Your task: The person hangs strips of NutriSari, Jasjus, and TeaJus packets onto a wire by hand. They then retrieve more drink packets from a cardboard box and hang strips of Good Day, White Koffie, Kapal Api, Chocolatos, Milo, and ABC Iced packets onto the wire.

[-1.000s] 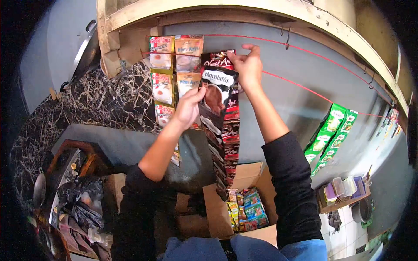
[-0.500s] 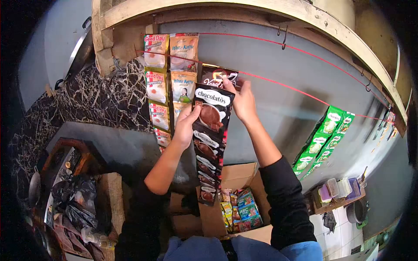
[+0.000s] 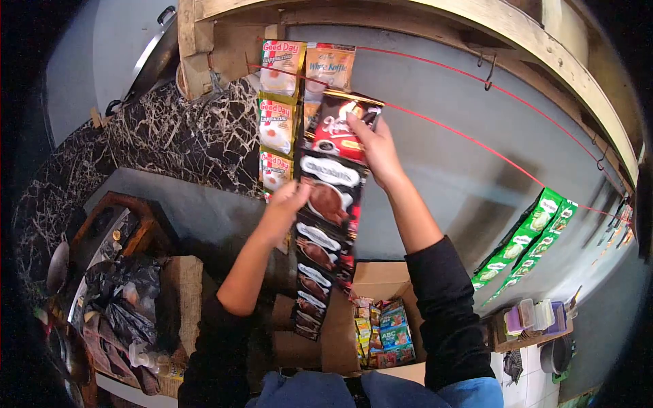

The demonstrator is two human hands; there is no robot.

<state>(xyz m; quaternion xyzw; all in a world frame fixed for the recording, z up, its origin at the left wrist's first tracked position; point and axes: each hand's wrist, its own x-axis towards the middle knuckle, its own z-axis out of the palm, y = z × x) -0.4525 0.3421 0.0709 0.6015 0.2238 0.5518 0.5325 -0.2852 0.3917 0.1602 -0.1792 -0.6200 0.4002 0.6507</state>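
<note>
A long dark strip of Chocolatos sachets (image 3: pixel 328 197) hangs in front of me. My left hand (image 3: pixel 284 207) pinches its left edge beside the upper sachet. My right hand (image 3: pixel 375 149) is closed on a black-and-red sachet strip (image 3: pixel 337 132), thumb on its front, just above the Chocolatos label. The black-and-red strip lies at the lower red string (image 3: pixel 435 122), and more of it shows behind the Chocolatos strip. Left of them, Good Day sachets (image 3: pixel 275 126) and White Koffie sachets (image 3: pixel 329 64) hang on the string.
Green sachet strips (image 3: pixel 520 238) hang at the right. Below stands a cardboard box (image 3: pixel 340 340) with colourful packets. A wooden shelf edge (image 3: pixel 435 27) with hooks spans the top. Black plastic bags (image 3: pixel 129 299) lie lower left; plastic containers (image 3: pixel 537 316) stand lower right.
The black-and-red sachet, mostly hidden before, now shows above the Chocolatos strip, which sits slightly lower. My right hand has turned, with its thumb over that sachet. The view has shifted.
</note>
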